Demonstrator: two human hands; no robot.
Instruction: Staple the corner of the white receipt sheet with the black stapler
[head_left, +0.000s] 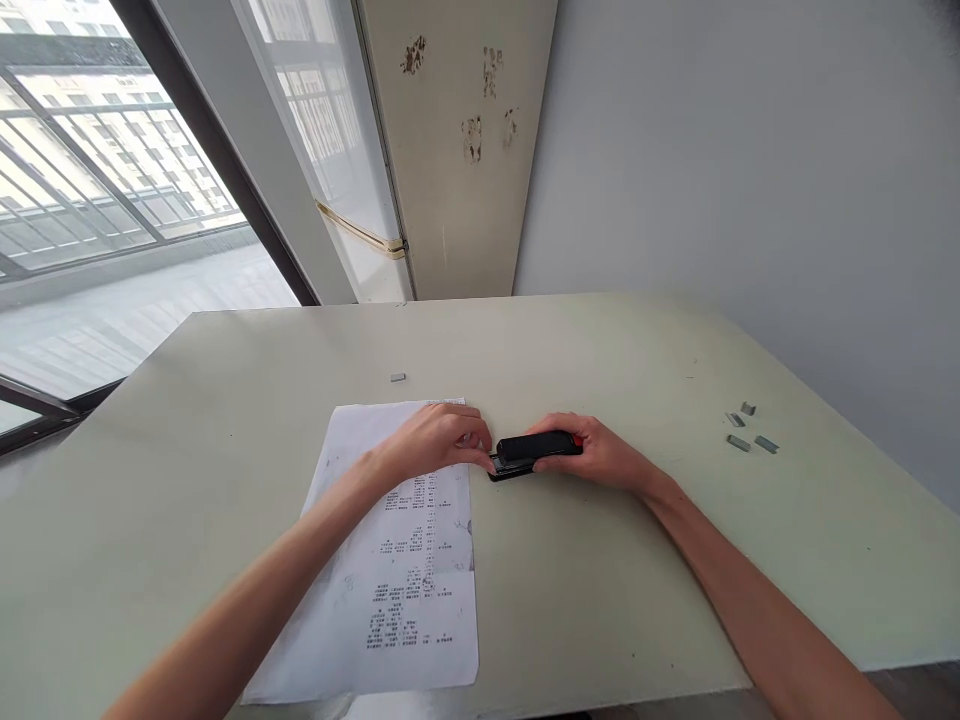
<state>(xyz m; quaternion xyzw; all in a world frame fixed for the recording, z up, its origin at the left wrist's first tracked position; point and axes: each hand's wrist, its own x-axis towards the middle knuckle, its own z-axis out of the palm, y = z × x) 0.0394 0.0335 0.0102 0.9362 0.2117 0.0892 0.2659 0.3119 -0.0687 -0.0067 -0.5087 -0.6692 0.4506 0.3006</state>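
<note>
A black stapler with a red end lies on the pale green table, just right of a printed sheet of paper. My right hand is wrapped round the stapler's rear. My left hand rests on the paper's top right corner, fingers curled and pinched at the stapler's front tip. What the left fingertips hold is hidden.
Several small strips of staples lie to the right on the table. One lone staple strip sits beyond the paper. A window with a railing is at the left, a wall and a stained panel behind the table.
</note>
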